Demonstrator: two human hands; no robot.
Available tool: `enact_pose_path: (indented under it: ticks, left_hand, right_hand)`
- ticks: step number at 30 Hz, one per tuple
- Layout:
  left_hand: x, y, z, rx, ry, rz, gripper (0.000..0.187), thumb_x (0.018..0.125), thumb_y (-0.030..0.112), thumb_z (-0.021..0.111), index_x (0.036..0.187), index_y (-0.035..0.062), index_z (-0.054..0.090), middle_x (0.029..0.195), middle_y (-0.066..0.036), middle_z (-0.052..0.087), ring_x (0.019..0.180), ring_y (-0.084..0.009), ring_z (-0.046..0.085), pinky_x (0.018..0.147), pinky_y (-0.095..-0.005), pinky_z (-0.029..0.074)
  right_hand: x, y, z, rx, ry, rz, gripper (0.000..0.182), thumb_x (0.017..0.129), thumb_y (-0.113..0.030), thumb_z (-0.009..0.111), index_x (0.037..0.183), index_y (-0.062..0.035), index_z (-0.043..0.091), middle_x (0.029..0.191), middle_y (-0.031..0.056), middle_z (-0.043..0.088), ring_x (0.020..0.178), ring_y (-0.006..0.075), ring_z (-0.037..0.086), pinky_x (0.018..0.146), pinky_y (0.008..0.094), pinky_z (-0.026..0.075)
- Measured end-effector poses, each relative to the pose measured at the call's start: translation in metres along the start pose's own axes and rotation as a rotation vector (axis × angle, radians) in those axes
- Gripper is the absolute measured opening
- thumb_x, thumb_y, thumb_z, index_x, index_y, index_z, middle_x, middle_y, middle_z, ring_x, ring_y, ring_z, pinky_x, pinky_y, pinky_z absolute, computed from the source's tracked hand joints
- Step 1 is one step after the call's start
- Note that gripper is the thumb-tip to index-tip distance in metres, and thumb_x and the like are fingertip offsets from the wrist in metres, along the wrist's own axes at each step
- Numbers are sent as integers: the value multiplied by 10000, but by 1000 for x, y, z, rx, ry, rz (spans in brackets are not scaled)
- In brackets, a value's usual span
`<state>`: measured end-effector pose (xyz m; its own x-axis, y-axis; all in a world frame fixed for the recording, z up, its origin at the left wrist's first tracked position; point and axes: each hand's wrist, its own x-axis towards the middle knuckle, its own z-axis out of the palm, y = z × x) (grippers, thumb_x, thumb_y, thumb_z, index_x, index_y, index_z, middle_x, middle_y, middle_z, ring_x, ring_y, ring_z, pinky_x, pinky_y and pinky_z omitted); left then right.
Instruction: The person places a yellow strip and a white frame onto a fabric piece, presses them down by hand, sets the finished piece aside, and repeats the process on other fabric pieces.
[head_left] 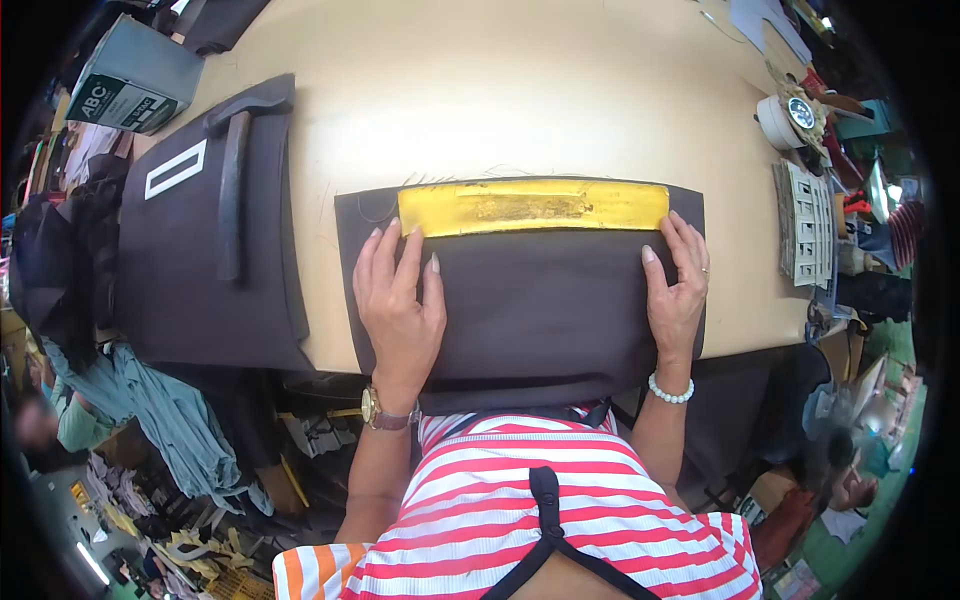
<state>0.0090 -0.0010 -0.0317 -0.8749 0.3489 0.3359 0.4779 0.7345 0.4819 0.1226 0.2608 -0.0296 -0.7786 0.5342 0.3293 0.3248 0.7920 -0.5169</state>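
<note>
A long yellow strip (pixel 430 210) with a worn brown patch lies along the top edge of a dark cloth panel (pixel 540 300) on the table. My left hand (pixel 400 300) rests on the cloth, fingers apart, its fingertips at the strip's lower left corner. At the strip's right end, my right hand (pixel 677 290) lies with fingers spread, the fingertips touching its lower right corner. Neither hand is wrapped round anything. Loose threads stick out above the strip.
On the left, a dark cloth stack (pixel 190 270) bears a white rectangular frame (pixel 176 170) and a dark metal bar (pixel 233 195). A box (pixel 135 75) stands behind. At right are a round gauge (pixel 800 113) and a stack of pale slotted cards (pixel 806 225) on the table (pixel 500 90).
</note>
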Motion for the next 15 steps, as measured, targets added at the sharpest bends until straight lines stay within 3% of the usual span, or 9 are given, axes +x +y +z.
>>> enact_pose_path:
  ticks: [15]
  left_hand:
    - [1, 2, 1, 45, -16, 34, 353, 839, 73, 623, 1185, 3, 604, 1252, -195, 542, 1195, -373, 472, 999, -461, 367]
  right_hand:
    - [1, -1, -1, 5, 11, -11, 367, 797, -119, 685, 1146, -15, 639, 1222, 140, 607, 1185, 353, 498, 1031, 435, 357]
